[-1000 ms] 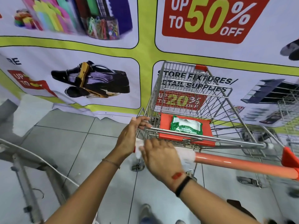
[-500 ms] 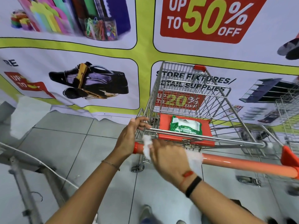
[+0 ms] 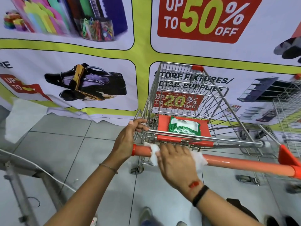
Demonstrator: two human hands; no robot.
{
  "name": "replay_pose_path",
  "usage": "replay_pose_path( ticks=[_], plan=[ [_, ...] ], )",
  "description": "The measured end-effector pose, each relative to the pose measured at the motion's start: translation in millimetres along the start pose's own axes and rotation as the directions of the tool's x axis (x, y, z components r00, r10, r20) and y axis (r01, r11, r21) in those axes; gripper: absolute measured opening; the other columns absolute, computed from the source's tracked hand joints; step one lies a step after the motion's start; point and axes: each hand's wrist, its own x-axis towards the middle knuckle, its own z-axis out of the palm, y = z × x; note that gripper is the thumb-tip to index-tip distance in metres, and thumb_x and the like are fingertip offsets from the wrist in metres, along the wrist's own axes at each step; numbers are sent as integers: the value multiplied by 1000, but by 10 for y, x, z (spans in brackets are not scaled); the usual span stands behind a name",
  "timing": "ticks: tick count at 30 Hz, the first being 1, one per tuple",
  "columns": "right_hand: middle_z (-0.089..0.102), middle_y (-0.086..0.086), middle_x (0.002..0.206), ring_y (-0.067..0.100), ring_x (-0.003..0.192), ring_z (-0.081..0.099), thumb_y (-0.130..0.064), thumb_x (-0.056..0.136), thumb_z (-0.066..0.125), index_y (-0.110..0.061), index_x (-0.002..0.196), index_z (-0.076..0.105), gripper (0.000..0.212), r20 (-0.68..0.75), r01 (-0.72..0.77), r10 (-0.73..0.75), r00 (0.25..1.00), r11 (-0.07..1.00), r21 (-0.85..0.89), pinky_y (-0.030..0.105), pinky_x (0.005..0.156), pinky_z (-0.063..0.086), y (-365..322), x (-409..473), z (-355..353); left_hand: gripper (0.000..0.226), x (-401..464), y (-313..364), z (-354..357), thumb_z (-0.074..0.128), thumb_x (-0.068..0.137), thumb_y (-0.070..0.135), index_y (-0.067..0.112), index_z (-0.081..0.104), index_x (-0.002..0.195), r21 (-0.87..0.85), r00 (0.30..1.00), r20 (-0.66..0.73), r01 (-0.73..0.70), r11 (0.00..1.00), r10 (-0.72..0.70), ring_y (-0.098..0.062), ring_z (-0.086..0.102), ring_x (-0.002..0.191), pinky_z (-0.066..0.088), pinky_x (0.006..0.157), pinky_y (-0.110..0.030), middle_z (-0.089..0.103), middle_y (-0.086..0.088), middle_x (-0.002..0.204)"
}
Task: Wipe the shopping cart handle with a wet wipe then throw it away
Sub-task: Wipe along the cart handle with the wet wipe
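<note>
The shopping cart (image 3: 192, 88) has an orange handle (image 3: 244, 163) running across the lower right. My right hand (image 3: 177, 162) presses a white wet wipe (image 3: 154, 152) around the handle's left part; the wipe sticks out on both sides of the hand. My left hand (image 3: 128, 137) grips the cart's metal frame at the rear left corner, just above the handle's left end. A green and white pack of wipes (image 3: 183, 127) lies on the orange child-seat flap (image 3: 162, 123).
A large sale banner (image 3: 97, 75) hangs right behind the cart. A second wire cart (image 3: 288, 111) stands at the right edge. A metal stand with a white cable (image 3: 24, 173) is at lower left. Grey floor tiles (image 3: 68, 144) and my shoes lie below.
My right hand has slid the wipe to the right along the handle, uncovering the handle's left end. My left hand has stayed on the cart frame.
</note>
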Motion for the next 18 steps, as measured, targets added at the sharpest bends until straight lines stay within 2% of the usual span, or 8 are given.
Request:
replay_pose_path(
  ticks=[3, 5, 7, 10, 12, 14, 16, 18],
  plan=[
    [67, -6, 66, 16, 55, 61, -38, 84, 32, -20, 81, 65, 38, 18, 82, -82, 996, 996, 18, 20, 52, 46, -344, 189, 11, 50, -4, -18, -27, 9, 82, 50, 39, 56, 97, 44, 1000, 18, 25, 999, -26, -17, 54, 104, 36, 94, -34, 66, -8, 102],
    [66, -7, 66, 14, 54, 60, -39, 84, 32, -22, 81, 65, 38, 19, 137, -137, 990, 991, -3, 19, 50, 44, -370, 243, 37, 53, -19, -34, -38, 8, 79, 58, 45, 55, 100, 107, 999, 15, 39, 993, -41, -16, 54, 111, 36, 98, -36, 67, -2, 106],
    [67, -7, 68, 14, 54, 60, -41, 85, 32, -21, 84, 67, 40, 6, 167, -167, 986, 986, -19, 19, 50, 44, -241, 208, 46, 58, -44, -31, -50, 5, 76, 64, 49, 52, 106, 224, 999, 9, 30, 974, -33, -12, 52, 113, 37, 92, -33, 66, 8, 110],
    [68, -4, 70, 18, 54, 61, -42, 92, 24, -19, 88, 65, 47, -16, 164, -165, 986, 986, -18, 21, 52, 44, 213, 3, 59, 60, -67, 2, -43, 3, 81, 56, 44, 48, 120, 379, 1000, -6, 0, 925, 2, -9, 47, 115, 33, 87, -27, 62, 14, 115],
    [68, 1, 68, 22, 53, 61, -41, 96, 12, -17, 93, 56, 50, -20, 136, -137, 990, 990, -46, 30, 60, 36, 680, -237, 41, 59, -80, 20, -48, 3, 82, 52, 43, 44, 123, 398, 1000, 2, -13, 917, 14, -12, 45, 115, 36, 94, -33, 60, 12, 119],
    [67, 7, 66, 26, 52, 61, -43, 96, 10, -14, 93, 49, 49, -6, 70, -71, 997, 994, -90, 32, 61, 28, 1253, -524, -27, 55, -86, 26, -59, 3, 83, 51, 47, 41, 122, 388, 1000, 8, -18, 921, 16, -17, 47, 113, 36, 99, -40, 60, 12, 120],
    [65, 13, 64, 31, 53, 61, -46, 95, 10, -8, 93, 53, 57, 70, -29, 38, 997, 992, -126, 35, 63, 32, 1816, -800, -142, 55, -79, 24, -51, 3, 83, 51, 47, 42, 122, 384, 1000, 6, -23, 923, 22, -21, 48, 112, 35, 100, -43, 61, 11, 120],
    [65, 20, 68, 37, 58, 62, -47, 95, 11, 0, 91, 60, 69, 138, -111, 135, 981, 979, -170, 42, 62, 46, 2215, -1016, -220, 54, -76, 22, -33, 3, 83, 52, 48, 42, 120, 375, 1000, 6, -28, 927, 27, -21, 48, 114, 36, 101, -44, 62, 9, 120]
  ],
)
